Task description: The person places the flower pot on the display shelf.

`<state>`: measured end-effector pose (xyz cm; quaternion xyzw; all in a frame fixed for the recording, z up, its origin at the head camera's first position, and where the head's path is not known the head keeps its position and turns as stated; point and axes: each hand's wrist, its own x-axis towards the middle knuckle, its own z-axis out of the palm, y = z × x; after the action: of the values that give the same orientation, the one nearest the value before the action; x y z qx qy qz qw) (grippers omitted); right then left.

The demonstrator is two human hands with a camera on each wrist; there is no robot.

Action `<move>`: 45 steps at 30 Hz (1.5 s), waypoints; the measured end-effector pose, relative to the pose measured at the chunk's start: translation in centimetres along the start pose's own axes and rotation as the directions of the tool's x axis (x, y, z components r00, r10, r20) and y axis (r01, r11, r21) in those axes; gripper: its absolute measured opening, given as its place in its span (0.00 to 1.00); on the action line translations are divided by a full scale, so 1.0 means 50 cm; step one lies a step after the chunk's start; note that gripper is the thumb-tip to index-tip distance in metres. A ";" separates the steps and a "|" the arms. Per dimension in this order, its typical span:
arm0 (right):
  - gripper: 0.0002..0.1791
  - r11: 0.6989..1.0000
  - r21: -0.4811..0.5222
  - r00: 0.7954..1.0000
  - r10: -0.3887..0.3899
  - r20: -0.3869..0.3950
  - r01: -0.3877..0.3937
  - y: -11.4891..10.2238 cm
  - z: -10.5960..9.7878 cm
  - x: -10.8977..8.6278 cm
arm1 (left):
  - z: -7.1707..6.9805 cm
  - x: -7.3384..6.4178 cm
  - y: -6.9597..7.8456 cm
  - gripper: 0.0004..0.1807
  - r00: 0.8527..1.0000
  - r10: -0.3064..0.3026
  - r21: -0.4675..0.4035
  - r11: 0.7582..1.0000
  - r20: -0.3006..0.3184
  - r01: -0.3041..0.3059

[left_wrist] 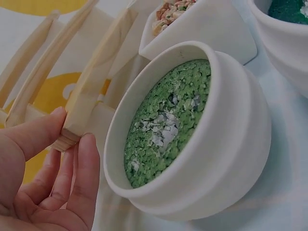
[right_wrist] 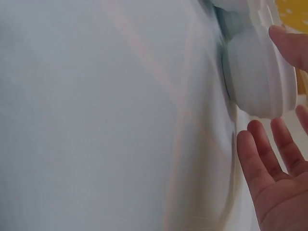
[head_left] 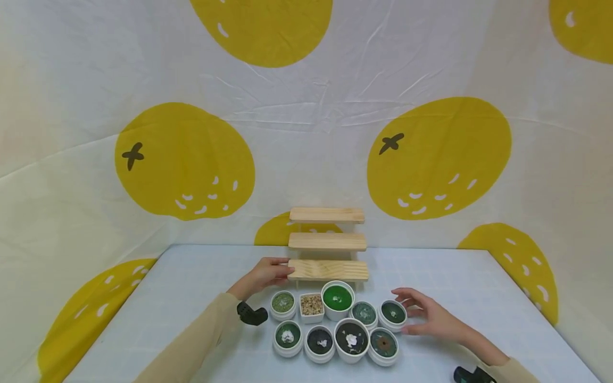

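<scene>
My left hand point(head_left: 268, 272) pinches the left end of the lowest wooden board of a three-tier shelf point(head_left: 328, 270). In the left wrist view, thumb and fingers grip that board's tip point(left_wrist: 72, 132), beside a white pot of green flakes point(left_wrist: 168, 120). On the right, my right hand point(head_left: 431, 316) is spread around the side of a white pot with dark green filling point(head_left: 394, 313). The right wrist view has this hand point(right_wrist: 276, 178) with fingers apart beside the white pot point(right_wrist: 262, 72). Whether its thumb touches the pot is unclear.
Several white pots, among them a bright green one point(head_left: 337, 298) and a black-filled one point(head_left: 351, 339), stand close together before the shelf. A square dish point(head_left: 312, 306) holds tan grains. Behind the table point(head_left: 201, 266) hangs a white cloth point(head_left: 306, 159) with yellow fruit prints.
</scene>
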<state>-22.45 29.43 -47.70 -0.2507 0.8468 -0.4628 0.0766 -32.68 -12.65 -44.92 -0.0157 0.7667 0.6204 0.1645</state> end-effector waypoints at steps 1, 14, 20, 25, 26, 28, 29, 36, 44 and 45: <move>0.42 1.000 0.005 1.000 0.005 0.001 -0.005 -0.001 0.001 0.000 | 0.001 -0.002 0.000 0.30 1.000 0.001 -0.002 1.000 -0.008 -0.001; 0.42 0.999 0.032 1.000 0.012 0.016 -0.013 0.006 0.014 -0.001 | 0.015 -0.013 0.001 0.27 0.996 0.027 -0.037 0.999 -0.084 -0.030; 0.41 1.000 0.017 1.000 0.023 0.014 -0.023 0.009 0.017 0.003 | 0.023 -0.004 -0.007 0.25 0.990 0.045 0.000 0.999 -0.131 -0.045; 0.39 0.999 0.018 0.999 0.041 0.022 -0.041 0.007 0.017 0.005 | 0.025 -0.008 -0.006 0.24 0.986 0.076 0.049 0.996 -0.146 -0.069; 0.39 0.999 0.017 0.999 0.048 0.024 -0.048 0.006 0.016 0.005 | 0.024 -0.008 -0.006 0.24 0.986 0.078 0.049 0.996 -0.144 -0.072; 0.39 0.998 0.019 0.998 0.060 0.028 -0.060 0.004 0.015 0.005 | 0.023 -0.008 -0.006 0.23 0.987 0.083 0.048 0.996 -0.139 -0.077; 0.39 0.998 0.020 0.997 0.065 0.029 -0.066 0.003 0.015 0.006 | 0.022 -0.008 -0.006 0.24 0.987 0.084 0.043 0.996 -0.136 -0.079; 0.40 0.997 0.029 0.997 0.070 0.014 -0.070 0.001 0.017 0.007 | 0.016 -0.006 -0.011 0.25 0.989 0.086 -0.008 0.996 -0.118 -0.088; 0.39 0.991 0.092 0.996 0.091 0.024 -0.093 -0.006 0.020 0.010 | 0.006 -0.003 -0.024 0.27 0.992 0.098 -0.002 0.995 -0.076 -0.099; 0.39 0.990 0.095 0.995 0.098 0.024 -0.099 -0.007 0.021 0.011 | 0.005 -0.004 -0.025 0.27 0.993 0.095 0.000 0.995 -0.074 -0.095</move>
<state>-22.41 28.24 -47.92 -0.2090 0.8341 -0.4964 0.1195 -32.14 -12.72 -46.09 -0.0023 0.7709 0.6280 0.1065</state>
